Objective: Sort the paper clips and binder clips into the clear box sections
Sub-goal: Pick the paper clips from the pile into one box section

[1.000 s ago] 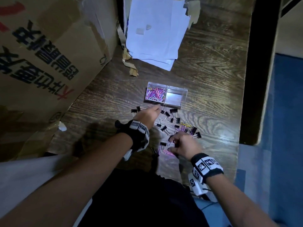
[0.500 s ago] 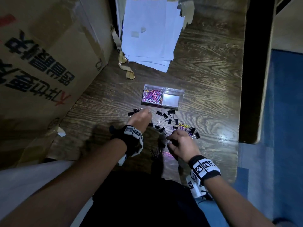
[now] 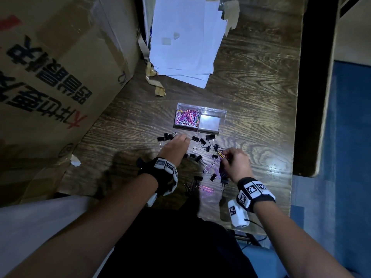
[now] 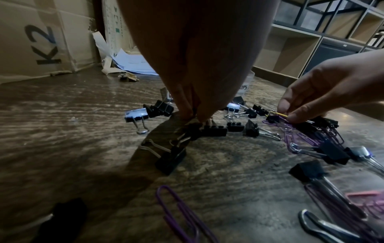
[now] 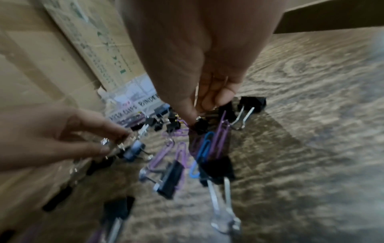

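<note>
The clear box (image 3: 222, 117) sits on the wooden table; its left section holds coloured paper clips (image 3: 187, 118) and its right section (image 3: 210, 123) is bare. Black binder clips (image 3: 210, 137) lie scattered in front of it, mixed with purple paper clips (image 3: 210, 167) and a pink one (image 3: 206, 189). My right hand (image 3: 223, 155) pinches a yellow paper clip (image 4: 278, 113) at the pile's right side. My left hand (image 3: 185, 138) reaches down at the pile's left; in the blurred right wrist view its thumb and finger pinch a binder clip (image 5: 133, 151) by its wire handles.
A big cardboard box (image 3: 50, 77) walls off the left. A stack of white paper (image 3: 186, 41) and torn tape (image 3: 158, 87) lie behind the clear box. The table's right edge (image 3: 295, 117) drops to a blue floor. Open shelves (image 4: 290, 54) stand beyond.
My right hand has moved from the near part of the pile forward and right, and now pinches the yellow paper clip. My left hand has stayed at the pile's left edge.
</note>
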`<state>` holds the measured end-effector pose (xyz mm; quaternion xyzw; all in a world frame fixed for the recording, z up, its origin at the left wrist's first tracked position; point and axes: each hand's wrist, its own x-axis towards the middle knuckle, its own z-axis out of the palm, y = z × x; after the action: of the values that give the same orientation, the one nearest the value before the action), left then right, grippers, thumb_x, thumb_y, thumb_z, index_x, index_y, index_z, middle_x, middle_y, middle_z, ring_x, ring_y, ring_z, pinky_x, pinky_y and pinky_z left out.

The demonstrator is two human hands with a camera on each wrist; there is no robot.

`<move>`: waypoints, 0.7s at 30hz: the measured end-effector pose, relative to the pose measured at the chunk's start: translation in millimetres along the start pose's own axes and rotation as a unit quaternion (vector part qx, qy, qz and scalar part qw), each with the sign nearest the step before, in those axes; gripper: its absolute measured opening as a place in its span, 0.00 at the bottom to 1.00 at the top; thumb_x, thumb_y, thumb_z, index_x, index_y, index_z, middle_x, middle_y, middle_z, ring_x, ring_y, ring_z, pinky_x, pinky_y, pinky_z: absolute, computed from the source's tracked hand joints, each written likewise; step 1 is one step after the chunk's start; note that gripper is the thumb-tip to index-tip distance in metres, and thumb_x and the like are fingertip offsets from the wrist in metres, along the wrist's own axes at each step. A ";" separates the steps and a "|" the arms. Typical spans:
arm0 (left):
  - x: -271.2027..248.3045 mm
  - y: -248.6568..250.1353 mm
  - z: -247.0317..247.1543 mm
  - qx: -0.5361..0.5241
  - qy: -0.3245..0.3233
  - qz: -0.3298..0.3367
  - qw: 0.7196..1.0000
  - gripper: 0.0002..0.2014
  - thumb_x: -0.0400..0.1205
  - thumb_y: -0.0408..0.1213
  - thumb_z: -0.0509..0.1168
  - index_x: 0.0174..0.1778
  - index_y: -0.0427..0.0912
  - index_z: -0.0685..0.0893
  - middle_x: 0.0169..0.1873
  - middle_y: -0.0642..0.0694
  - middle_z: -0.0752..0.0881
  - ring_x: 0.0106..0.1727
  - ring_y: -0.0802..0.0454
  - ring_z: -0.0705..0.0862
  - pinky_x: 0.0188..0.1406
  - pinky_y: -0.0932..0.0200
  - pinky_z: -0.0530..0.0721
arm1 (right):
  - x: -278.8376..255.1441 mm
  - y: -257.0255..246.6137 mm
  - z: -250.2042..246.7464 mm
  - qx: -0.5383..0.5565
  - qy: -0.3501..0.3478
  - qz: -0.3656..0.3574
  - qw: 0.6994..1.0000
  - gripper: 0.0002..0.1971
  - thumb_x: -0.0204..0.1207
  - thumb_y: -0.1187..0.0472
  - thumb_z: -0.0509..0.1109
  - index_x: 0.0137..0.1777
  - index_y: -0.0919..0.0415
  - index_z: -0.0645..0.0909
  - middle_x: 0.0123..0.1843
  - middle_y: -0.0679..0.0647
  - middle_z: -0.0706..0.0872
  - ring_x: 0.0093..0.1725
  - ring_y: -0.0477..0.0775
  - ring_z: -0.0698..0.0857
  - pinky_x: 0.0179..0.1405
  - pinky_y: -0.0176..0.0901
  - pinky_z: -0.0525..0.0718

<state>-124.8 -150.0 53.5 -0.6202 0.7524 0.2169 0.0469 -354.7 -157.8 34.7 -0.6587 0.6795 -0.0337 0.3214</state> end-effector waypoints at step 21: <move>-9.0 50.7 30.9 0.015 -0.057 0.175 0.983 0.11 0.80 0.32 0.57 0.56 0.41 0.79 0.56 0.42 0.80 0.57 0.42 0.82 0.51 0.44 0.85 | 5.1 9.3 1.6 0.189 -0.039 0.063 0.979 0.12 0.76 0.65 0.65 0.53 0.50 0.85 0.36 0.53 0.87 0.35 0.52 0.83 0.43 0.41 0.82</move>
<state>-177.2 -123.0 42.2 -0.4649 0.8486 0.2453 0.0602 -361.6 -160.6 27.1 -0.5430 0.6876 -0.1156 0.4680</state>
